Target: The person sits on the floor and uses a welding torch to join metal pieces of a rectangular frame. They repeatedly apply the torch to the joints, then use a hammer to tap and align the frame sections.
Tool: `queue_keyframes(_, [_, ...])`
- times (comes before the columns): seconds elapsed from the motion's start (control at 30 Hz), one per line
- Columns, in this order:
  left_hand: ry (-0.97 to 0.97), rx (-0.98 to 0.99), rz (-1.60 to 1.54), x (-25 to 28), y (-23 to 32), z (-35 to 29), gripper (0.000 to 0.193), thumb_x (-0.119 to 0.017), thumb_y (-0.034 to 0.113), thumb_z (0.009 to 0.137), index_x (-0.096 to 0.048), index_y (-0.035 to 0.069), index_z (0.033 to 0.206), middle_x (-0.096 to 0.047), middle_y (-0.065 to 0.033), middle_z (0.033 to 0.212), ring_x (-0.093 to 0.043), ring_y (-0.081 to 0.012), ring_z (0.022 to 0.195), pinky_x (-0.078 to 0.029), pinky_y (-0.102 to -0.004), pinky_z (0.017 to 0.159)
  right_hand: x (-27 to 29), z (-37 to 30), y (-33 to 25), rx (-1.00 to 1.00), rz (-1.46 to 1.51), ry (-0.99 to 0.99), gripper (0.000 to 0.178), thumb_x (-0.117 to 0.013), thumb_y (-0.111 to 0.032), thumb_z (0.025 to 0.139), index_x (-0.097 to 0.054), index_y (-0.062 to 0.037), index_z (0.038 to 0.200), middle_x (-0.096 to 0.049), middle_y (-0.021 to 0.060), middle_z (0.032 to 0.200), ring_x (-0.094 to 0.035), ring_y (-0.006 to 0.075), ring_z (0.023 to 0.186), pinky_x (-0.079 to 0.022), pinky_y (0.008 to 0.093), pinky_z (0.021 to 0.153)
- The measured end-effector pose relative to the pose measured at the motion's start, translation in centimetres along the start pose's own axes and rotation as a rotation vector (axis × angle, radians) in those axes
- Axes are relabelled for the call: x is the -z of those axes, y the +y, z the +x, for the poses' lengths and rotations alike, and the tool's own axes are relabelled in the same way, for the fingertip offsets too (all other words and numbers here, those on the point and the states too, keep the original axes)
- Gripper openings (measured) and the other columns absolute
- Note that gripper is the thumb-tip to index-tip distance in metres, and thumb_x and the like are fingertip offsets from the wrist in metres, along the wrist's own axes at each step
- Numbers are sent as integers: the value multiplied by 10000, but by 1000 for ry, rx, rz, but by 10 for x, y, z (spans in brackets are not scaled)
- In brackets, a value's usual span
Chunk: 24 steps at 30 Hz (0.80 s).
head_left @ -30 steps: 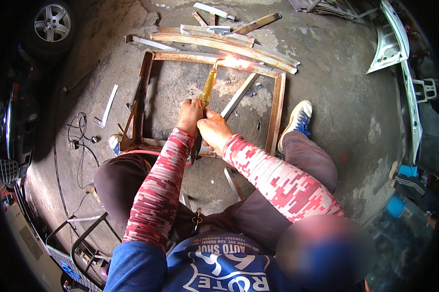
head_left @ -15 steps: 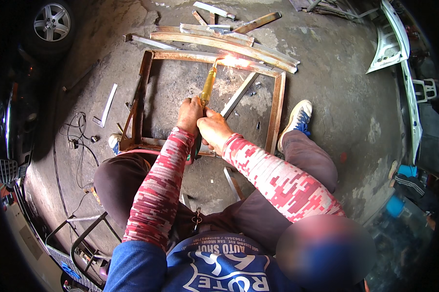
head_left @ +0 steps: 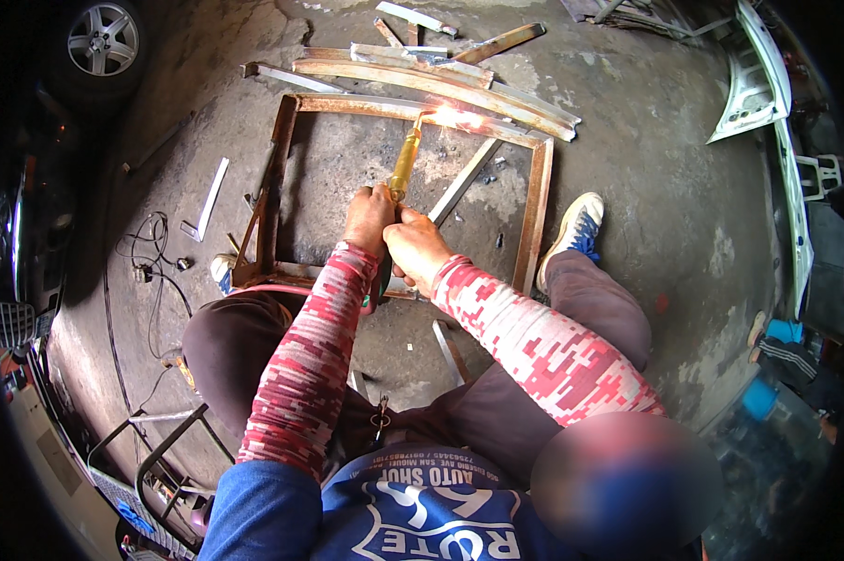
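Observation:
Both my hands are wrapped round a brass-coloured gas torch [head_left: 405, 165]. My left hand [head_left: 369, 221] grips its handle, and my right hand [head_left: 416, 249] closes on it just beside and slightly nearer. The torch points away from me, its bent tip at the far bar of a rusty rectangular metal frame [head_left: 538, 204]. A bright flame [head_left: 457, 117] with sparks glows along that bar, hiding the metal under it. A lighter metal bar [head_left: 465, 179] runs slantwise inside the frame, near the torch.
Several metal bars [head_left: 431, 86] lie beyond the frame. Left of it are a thin white strip [head_left: 212, 198] and tangled black cable [head_left: 147, 245]. A car wheel [head_left: 102, 39] stands far left, a white panel [head_left: 755, 105] at the right. My shoe [head_left: 577, 230] rests beside the frame's right side.
The flame and torch tip have shifted slightly to the right in the picture, along with the whole scene. My grip looks the same.

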<state>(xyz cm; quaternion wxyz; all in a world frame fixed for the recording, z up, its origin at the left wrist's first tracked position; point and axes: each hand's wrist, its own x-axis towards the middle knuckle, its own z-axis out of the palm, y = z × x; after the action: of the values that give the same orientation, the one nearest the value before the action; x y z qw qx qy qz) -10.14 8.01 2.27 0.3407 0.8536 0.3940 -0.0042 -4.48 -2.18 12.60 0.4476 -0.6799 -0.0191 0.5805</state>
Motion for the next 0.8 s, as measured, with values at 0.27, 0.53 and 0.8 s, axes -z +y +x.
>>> queue_keyframes(0.27, [-2, 31, -95, 3, 2, -2, 257, -460, 180, 926, -597, -23, 1002, -608, -289, 1017, -619, -424, 916, -498, -455, 768, 0, 4, 2, 2, -9, -1, 408, -440, -122, 847, -509, -114, 1249, -458, 2, 659, -416, 100, 431, -284, 271, 353])
queue_keyframes(0.53, [-82, 451, -714, 3, 7, 3, 364, -430, 250, 943, -583, -61, 1053, -598, -310, 1054, -618, -427, 940, -496, -466, 804, 0, 6, 5, 17, -23, 9, 365, -434, -121, 852, -513, -107, 1208, -462, 5, 657, -413, 103, 426, -279, 275, 348])
queue_keyframes(0.8, [-60, 394, -614, 2, 5, 2, 495, -441, 349, 927, -578, -89, 1110, -635, -292, 1017, -645, -371, 901, -491, -433, 782, 1, 5, 1, 0, -43, 15, 404, -435, -123, 832, -520, -76, 1225, -530, 48, 717, -493, 131, 493, -362, 289, 412])
